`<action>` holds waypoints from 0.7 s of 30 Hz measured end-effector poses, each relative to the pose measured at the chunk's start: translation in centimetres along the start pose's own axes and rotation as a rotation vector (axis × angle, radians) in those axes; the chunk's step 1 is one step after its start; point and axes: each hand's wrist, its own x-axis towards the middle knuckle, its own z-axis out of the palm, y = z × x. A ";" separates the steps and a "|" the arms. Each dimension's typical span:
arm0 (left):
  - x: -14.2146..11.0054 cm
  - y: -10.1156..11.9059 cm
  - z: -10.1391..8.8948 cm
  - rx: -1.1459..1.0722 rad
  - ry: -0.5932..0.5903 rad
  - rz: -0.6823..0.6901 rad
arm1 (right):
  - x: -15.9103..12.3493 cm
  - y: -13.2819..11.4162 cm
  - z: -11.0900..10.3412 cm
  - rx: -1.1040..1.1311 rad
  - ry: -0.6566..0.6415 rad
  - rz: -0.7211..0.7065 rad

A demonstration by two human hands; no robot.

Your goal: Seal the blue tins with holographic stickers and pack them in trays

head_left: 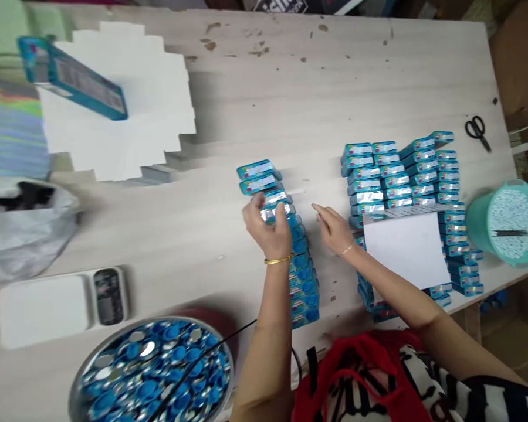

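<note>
My left hand (pixel 270 231), with a gold bangle at its wrist, is over a row of small blue boxes (pixel 305 287). Its thumb and fingers are apart, near shiny silver tops in the row, and I see nothing held. To its right, over bare table, is my right hand (pixel 333 230). The index finger there stretches toward the row, the other fingers bend a little, and no object shows in it. Two blue boxes (pixel 255 170) with pale labels lie at the row's far end. Blue round pieces show along the nearer boxes.
Stacked blue boxes (pixel 365 173) fill the right side, with a white open carton (pixel 407 249) on them. Beyond are a teal bucket (pixel 479 220) of white sticks and black scissors (pixel 477 130). A metal bowl (pixel 231 357) of blue-and-silver pieces, a scale (pixel 44 308) and white card (pixel 158 105) are left.
</note>
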 end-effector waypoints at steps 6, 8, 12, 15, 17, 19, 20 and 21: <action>-4.8 6.8 8.2 0.045 -0.629 0.383 | -5.6 -1.9 -10.2 0.220 0.437 0.074; -6.5 7.6 9.7 0.208 -0.737 0.463 | -6.8 -1.9 -12.9 0.324 0.391 0.136; -8.5 7.2 10.2 0.242 -0.733 0.501 | -7.3 -0.7 -17.5 0.305 0.391 0.195; -8.1 6.9 10.7 0.083 -0.617 0.412 | -6.3 2.1 -20.3 -0.111 0.656 0.139; -7.4 7.2 11.6 -0.016 -0.604 0.389 | -6.0 4.4 -21.1 -0.290 0.609 0.110; -7.0 7.8 12.6 -0.017 -0.641 0.403 | -6.7 6.4 -20.5 -0.298 0.403 0.081; -6.9 8.2 13.1 0.024 -0.671 0.420 | -7.4 7.2 -19.8 -0.274 0.308 0.072; -7.0 8.6 13.4 0.082 -0.707 0.441 | -8.2 7.8 -19.0 -0.245 0.240 0.067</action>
